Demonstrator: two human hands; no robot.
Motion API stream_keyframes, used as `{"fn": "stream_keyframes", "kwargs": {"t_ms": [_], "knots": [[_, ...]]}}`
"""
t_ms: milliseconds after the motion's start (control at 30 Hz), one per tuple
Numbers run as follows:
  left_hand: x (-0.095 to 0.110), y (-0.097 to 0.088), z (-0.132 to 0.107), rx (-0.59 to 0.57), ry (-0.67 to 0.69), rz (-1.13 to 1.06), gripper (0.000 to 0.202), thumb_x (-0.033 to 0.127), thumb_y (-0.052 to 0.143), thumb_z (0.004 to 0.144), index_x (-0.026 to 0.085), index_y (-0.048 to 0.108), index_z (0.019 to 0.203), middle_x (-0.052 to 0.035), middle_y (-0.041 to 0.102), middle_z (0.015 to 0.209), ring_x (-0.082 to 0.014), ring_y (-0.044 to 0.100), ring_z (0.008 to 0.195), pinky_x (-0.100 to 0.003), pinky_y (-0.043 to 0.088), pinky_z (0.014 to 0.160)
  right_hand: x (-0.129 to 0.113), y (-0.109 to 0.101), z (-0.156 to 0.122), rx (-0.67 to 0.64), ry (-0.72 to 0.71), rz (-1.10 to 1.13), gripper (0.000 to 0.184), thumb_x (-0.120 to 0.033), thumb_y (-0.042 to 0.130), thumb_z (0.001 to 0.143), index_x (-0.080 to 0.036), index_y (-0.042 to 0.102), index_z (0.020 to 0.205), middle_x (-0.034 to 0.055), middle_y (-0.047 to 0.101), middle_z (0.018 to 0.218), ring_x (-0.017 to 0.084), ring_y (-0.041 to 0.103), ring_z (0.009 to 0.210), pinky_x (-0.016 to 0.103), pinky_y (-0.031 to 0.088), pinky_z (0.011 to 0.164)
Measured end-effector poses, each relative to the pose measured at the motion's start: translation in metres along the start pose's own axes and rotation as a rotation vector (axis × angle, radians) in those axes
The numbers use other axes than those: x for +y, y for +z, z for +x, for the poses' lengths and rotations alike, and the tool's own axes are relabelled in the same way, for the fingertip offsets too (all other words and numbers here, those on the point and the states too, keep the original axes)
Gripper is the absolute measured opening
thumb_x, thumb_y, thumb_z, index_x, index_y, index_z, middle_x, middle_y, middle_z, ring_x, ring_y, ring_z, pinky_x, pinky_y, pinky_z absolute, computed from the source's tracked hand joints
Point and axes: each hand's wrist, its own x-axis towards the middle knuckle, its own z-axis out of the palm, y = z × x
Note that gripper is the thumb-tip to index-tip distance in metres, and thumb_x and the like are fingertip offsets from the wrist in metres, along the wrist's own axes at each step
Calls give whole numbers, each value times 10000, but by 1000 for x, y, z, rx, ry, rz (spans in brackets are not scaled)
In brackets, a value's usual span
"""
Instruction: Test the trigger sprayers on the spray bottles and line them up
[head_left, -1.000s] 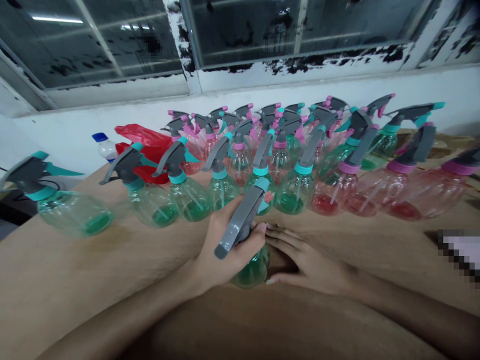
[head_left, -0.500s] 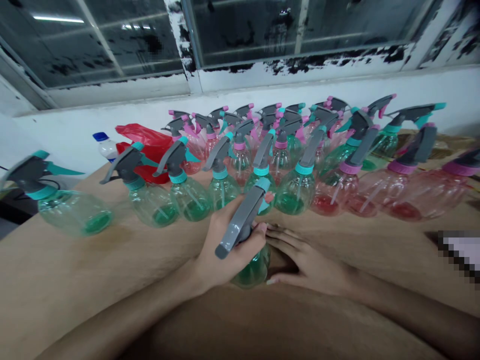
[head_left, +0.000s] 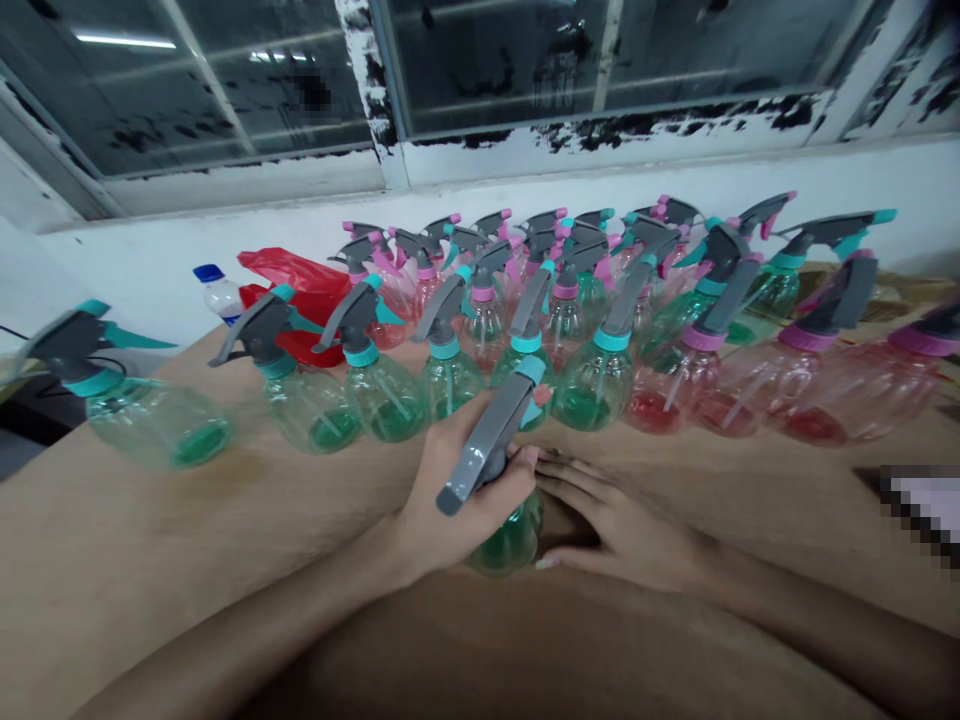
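My left hand point(head_left: 442, 500) is wrapped round the neck of a green spray bottle point(head_left: 510, 535) with a grey trigger head point(head_left: 487, 440), standing on the brown table point(head_left: 225, 520) right in front of me. My right hand point(head_left: 615, 520) lies beside the bottle on its right, fingers stretched out and fingertips touching its body. Behind them stands a row of green spray bottles point(head_left: 442, 370), and to the right pink spray bottles point(head_left: 690, 370).
Several more green and pink spray bottles crowd the back of the table up to the white wall. One green bottle point(head_left: 142, 415) stands apart at far left. A red plastic bag point(head_left: 300, 285) and a white bottle with a blue cap point(head_left: 217, 292) sit at the back left. Windows run above.
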Motion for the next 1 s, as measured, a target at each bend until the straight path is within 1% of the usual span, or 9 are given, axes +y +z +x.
{"fn": "stream_keyframes", "kwargs": {"t_ms": [133,200,267,367,533,733,833,933,1000], "knots": [[0,0,2,-2,-16,-9,335,199,538,767,241,568,1098,8,643,779,-140,619,627,-253,527,608,2,2,-1,32,-17,23,854,-599,554,784,-195,216,1456,107,363,1461,269,287,1355,469,287,1100],[0,0,2,1,-22,-2,332,207,542,762,243,574,1090,10,646,759,-142,616,610,-255,523,590,2,3,-1,39,-21,26,855,-594,560,782,-196,218,1456,110,367,1459,271,295,1351,468,292,1097],[0,0,1,1,-16,2,332,209,540,764,239,574,1093,16,638,731,-141,610,595,-252,518,573,2,2,-1,32,-15,21,857,-599,556,782,-190,218,1455,114,370,1457,271,298,1350,472,292,1095],[0,0,0,-1,2,0,334,202,530,776,222,563,1107,11,634,756,-136,610,612,-244,522,591,1,2,-1,14,-8,8,845,-611,538,788,-183,235,1449,115,353,1465,270,287,1355,480,284,1097],[1,0,0,4,4,20,344,180,523,780,221,564,1119,11,625,751,-140,612,633,-244,520,601,1,1,-1,12,-5,24,833,-602,545,789,-206,230,1451,100,354,1468,267,281,1357,476,280,1100],[1,1,0,0,1,-34,352,169,529,765,234,549,1111,-7,669,906,-130,615,642,-242,528,620,1,1,-1,13,0,32,846,-606,547,785,-210,216,1455,102,357,1466,269,283,1357,479,280,1100],[1,1,1,2,3,-47,346,156,525,754,235,555,1089,9,650,817,-130,611,629,-236,518,615,1,1,0,3,1,21,850,-611,537,789,-205,205,1458,99,352,1468,264,279,1359,476,273,1105],[2,-3,3,-20,17,-20,251,159,512,736,239,584,962,37,588,660,-127,558,529,-241,489,542,-1,-1,0,-13,6,-4,820,-625,517,794,-182,270,1438,101,343,1472,258,273,1362,466,269,1108],[4,-6,5,-59,37,-24,178,163,503,728,237,588,867,31,583,655,-132,556,538,-238,471,508,-2,-3,1,-20,13,-16,809,-632,507,796,-166,304,1425,109,353,1466,258,280,1359,464,271,1107]]}}
